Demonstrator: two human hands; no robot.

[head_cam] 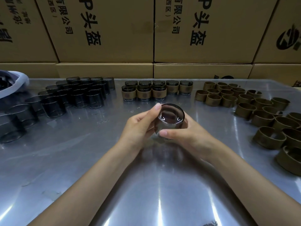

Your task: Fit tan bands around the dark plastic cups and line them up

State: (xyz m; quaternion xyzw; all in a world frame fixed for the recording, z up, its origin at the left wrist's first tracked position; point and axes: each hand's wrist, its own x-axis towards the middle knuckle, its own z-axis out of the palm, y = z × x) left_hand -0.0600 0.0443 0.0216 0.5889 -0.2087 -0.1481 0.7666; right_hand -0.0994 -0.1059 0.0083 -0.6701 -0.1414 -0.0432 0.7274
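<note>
A: Why are both hands on that one cup (170, 119)?

B: It looks like a steadying grip. The left hand (140, 126) is curled around the cup's left wall, thumb up on the rim. The right hand (187, 132) closes around the right side, thumb across the front near the base. The cup sits just above the worktop (81, 160), mouth tilted towards the camera.

A: Is there a band on it?

B: None that I can see. The wall shows dark and bare between the fingers. My guess is a band comes next.

A: Where would that come from?

B: The loose bands (260, 111) stand in a spread on the right side of the worktop, near the right hand. The bare cups (73, 95) are massed on the left, near the left hand. That split probably lets each hand fetch its own part.

A: And the done ones?

B: The banded cups (156, 91) stand in rows at the back centre, touching side by side, straight ahead of the hands.

A: Anything inside the cups?

B: The held one looks empty; I see its bottom through the mouth. The others are too small to tell. At far left a pale bag (14, 84) holds something dark, unclear what.
</note>
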